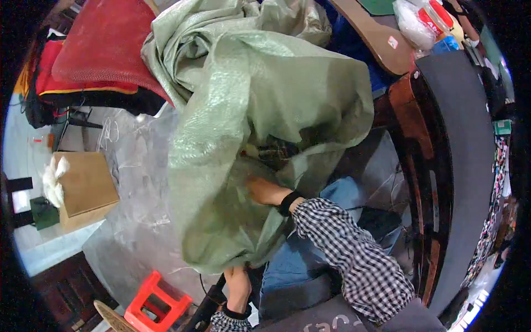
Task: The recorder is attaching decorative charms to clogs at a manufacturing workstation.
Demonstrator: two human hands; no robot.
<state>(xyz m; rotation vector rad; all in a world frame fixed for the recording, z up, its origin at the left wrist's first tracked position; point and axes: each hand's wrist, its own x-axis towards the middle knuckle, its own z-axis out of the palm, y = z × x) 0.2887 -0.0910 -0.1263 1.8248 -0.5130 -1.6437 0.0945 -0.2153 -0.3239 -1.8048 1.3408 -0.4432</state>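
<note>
A large pale green woven sack (260, 110) is draped over a heap in front of me and hangs down to my lap. My right hand (264, 191) reaches into the sack's dark opening, its fingers hidden in the folds; the checked sleeve and a black wristband show behind it. My left hand (238, 286) sits low, pinching the sack's bottom edge. Whether anything lies inside the sack is hidden.
A clear plastic sheet (138, 182) spreads to the left, beside a cardboard box (83, 185). A red plastic stool (157, 301) stands below. Red padded cloth (105, 44) is piled at upper left. A dark curved wooden table edge (437, 166) runs on the right.
</note>
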